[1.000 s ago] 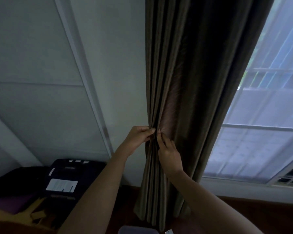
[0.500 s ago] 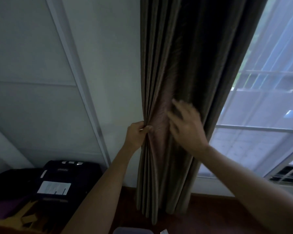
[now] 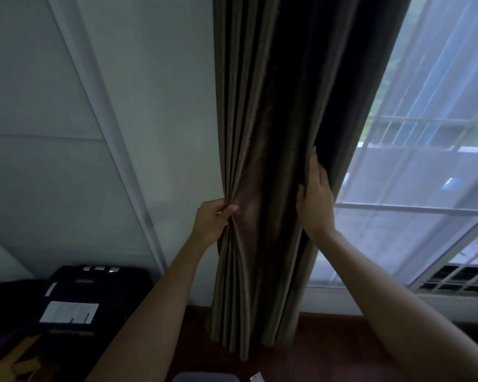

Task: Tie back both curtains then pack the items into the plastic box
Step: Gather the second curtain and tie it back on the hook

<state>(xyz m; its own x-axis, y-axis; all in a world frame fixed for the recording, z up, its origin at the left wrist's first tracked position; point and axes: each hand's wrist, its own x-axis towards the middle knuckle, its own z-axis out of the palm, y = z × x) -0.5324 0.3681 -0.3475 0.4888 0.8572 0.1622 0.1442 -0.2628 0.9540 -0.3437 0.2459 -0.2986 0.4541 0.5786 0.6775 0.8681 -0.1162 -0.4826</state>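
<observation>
Brown curtain (image 3: 273, 133) hung down the frame's centre
Left hand (image 3: 211, 221) clenched a bunch of folds at its left edge; right hand (image 3: 316, 199) grasped its right edge beside the window (image 3: 425, 188). A dark case (image 3: 94, 293) sat lower left

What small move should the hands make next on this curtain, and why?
Probably the right hand should draw the window-side edge across to the left hand. The left hand pinches the wall-side folds, the right hand holds the other edge, and the curtain between them hangs ungathered, with no tie visible.
</observation>
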